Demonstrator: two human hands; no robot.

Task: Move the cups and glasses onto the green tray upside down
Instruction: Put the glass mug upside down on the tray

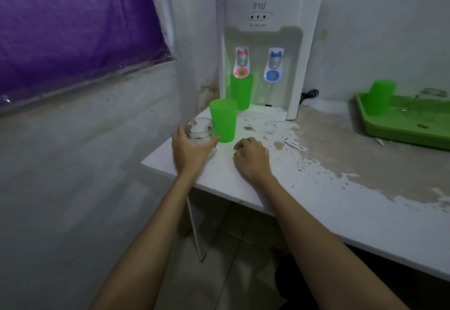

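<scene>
My left hand (191,149) is wrapped around a clear glass (200,129) that stands upright near the table's left corner. Just right of it stands an upright green plastic cup (224,120). A second green cup (241,92) sits on the water dispenser's drip tray under the red tap. My right hand (252,155) rests on the table with its fingers curled and holds nothing. At the far right lies the green tray (399,131). On it stands an upside-down green cup (379,100), and behind that a clear glass (432,93), hard to make out.
A white water dispenser (265,42) stands at the back of the worn white table (316,183), its black cable behind it. The table's left edge drops off close to the glass. A grey wall and a purple-covered window are on the left.
</scene>
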